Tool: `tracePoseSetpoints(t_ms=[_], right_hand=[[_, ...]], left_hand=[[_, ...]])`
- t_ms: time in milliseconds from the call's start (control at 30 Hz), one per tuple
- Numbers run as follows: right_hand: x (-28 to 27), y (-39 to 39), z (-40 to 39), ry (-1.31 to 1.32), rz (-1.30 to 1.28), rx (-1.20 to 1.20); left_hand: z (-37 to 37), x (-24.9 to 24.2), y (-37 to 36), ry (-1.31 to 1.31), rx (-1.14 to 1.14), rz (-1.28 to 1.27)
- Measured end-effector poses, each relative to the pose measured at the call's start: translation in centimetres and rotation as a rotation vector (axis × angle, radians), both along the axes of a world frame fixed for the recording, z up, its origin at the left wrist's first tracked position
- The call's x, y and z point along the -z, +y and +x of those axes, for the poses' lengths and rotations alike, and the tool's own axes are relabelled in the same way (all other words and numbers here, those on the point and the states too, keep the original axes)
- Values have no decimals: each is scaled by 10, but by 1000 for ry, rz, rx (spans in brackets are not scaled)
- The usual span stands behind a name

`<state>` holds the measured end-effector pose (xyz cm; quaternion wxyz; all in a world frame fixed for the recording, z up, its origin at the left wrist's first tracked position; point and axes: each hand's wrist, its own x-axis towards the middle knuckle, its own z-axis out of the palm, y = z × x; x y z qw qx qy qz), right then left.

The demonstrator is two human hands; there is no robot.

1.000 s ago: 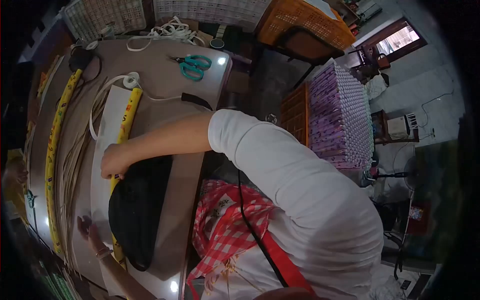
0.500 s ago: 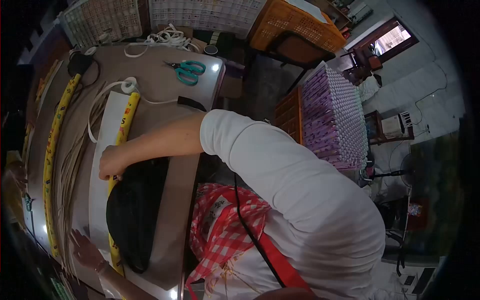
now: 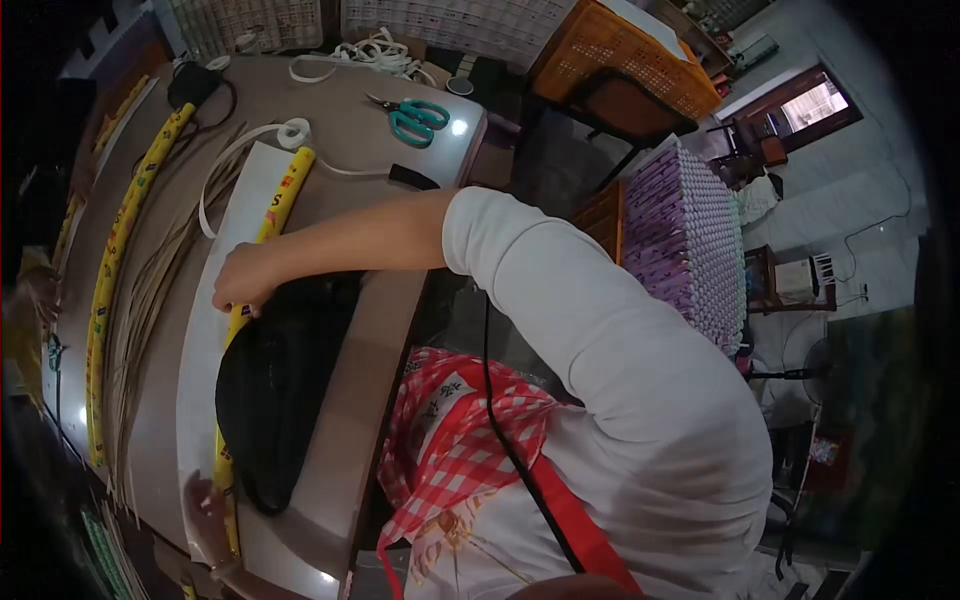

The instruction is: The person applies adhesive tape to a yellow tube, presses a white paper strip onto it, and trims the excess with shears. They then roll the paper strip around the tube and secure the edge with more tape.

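Note:
A long, thin yellow printed roll [image 3: 284, 195] lies along a white strip of sheet [image 3: 215, 290] on the table. My right hand [image 3: 247, 277] is closed around it at about mid-length. Near the lower end of the roll, my left hand [image 3: 207, 515] is open, its fingers beside the roll's edge. A black, rounded flat thing [image 3: 285, 375] lies beside the roll and overlaps part of it, under my right forearm. Past the roll's upper end sit a small roll of white tape [image 3: 293, 133] and a dark-handled tool [image 3: 412, 178].
Thin tan strips [image 3: 160, 280] and a second yellow printed roll [image 3: 122, 240] lie farther across the table. Teal-handled scissors [image 3: 418, 121] and coiled white strapping [image 3: 385, 52] are near the table's end. A purple stack [image 3: 675, 235] stands behind. Another person's hand [image 3: 38, 295] is at the far edge.
The whole view has shifted slightly. My left hand has moved in from the table beside the strips to the lower part of the yellow roll. My right hand keeps its grip.

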<state>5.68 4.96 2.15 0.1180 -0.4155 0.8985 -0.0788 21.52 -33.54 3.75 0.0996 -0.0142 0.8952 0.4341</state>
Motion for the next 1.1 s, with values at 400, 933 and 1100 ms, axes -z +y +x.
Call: tracePoseSetpoints(t_ms=[400,933,1100], right_hand=[[-6,-14,-9,-40,234,-4],[-2,-14,-16,2,256,-168],[-21,8,7,-73,26,-33]], left_hand=[[-6,1,-3,-17,349,-518],[20,3,15,242,249,-571],[41,9,29,458,44,-676]])
